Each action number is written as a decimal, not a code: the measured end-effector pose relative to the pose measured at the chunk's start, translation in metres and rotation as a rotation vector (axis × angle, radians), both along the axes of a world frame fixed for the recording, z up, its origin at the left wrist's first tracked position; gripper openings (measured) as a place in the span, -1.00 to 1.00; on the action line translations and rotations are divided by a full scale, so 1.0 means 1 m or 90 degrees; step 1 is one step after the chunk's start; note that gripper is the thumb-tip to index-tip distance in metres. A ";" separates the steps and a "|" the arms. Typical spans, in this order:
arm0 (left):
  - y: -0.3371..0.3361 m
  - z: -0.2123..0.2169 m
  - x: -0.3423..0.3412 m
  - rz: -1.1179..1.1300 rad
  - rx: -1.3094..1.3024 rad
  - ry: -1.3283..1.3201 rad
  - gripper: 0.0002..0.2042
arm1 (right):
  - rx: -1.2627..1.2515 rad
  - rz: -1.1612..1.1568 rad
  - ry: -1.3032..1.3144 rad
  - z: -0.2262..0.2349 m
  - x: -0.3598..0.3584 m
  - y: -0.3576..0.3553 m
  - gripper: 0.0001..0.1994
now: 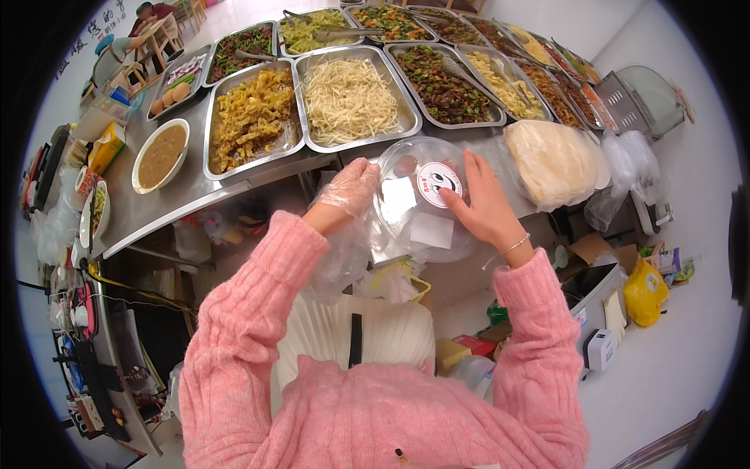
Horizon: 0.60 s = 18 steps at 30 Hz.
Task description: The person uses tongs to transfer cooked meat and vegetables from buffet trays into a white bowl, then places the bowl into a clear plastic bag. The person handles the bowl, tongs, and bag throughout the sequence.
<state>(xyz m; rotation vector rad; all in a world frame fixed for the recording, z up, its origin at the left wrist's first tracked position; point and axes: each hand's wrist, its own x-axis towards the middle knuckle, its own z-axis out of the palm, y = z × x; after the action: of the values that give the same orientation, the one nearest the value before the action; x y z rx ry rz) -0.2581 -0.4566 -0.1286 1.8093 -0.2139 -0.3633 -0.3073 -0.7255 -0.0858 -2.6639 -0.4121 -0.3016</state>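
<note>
A clear round plastic takeaway bowl [397, 217], with a smiling-face sticker on its lid, is at the front edge of the steel counter. My left hand [348, 190], in a thin clear plastic glove, has its fingers curled at the bowl's left edge. On the other side my bare right hand [486, 205] grips the bowl, thumb over the lid by the sticker and fingers along the rim. Crumpled clear plastic [341, 254] hangs below my left hand. What lies inside the bowl is hard to make out through reflections.
Beyond the bowl stand steel trays of food, including shredded pale strips [349, 100] and yellow fried pieces [254, 117]. A white bowl of brown sauce [162, 155] sits left. Bagged flatbreads [550, 162] lie right. People [152, 17] sit at far-left tables.
</note>
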 end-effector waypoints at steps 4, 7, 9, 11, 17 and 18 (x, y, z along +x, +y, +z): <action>-0.008 -0.013 -0.003 0.051 -0.134 0.048 -0.71 | -0.006 0.021 -0.006 -0.006 -0.001 -0.005 -0.11; -0.005 -0.009 -0.002 0.054 -0.043 0.038 -0.70 | 0.048 0.018 -0.004 -0.008 0.001 -0.008 -0.14; 0.002 0.001 -0.005 0.076 0.021 -0.030 -0.68 | 0.104 0.019 -0.014 -0.006 -0.001 -0.011 -0.21; 0.010 0.012 -0.017 0.124 0.105 -0.180 -0.64 | 0.143 -0.058 -0.129 -0.002 -0.007 -0.014 -0.22; 0.004 0.032 -0.062 0.018 0.260 -0.285 -0.17 | 0.167 -0.059 -0.079 -0.010 -0.036 -0.011 -0.23; 0.000 0.033 -0.063 -0.002 0.202 -0.242 -0.05 | 0.154 -0.049 -0.075 -0.018 -0.040 -0.008 -0.23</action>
<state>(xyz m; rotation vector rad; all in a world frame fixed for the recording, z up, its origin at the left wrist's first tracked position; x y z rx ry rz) -0.3215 -0.4568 -0.0958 2.1836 -0.4435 -0.0510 -0.3474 -0.7333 -0.1033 -2.4350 -0.2890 -0.5015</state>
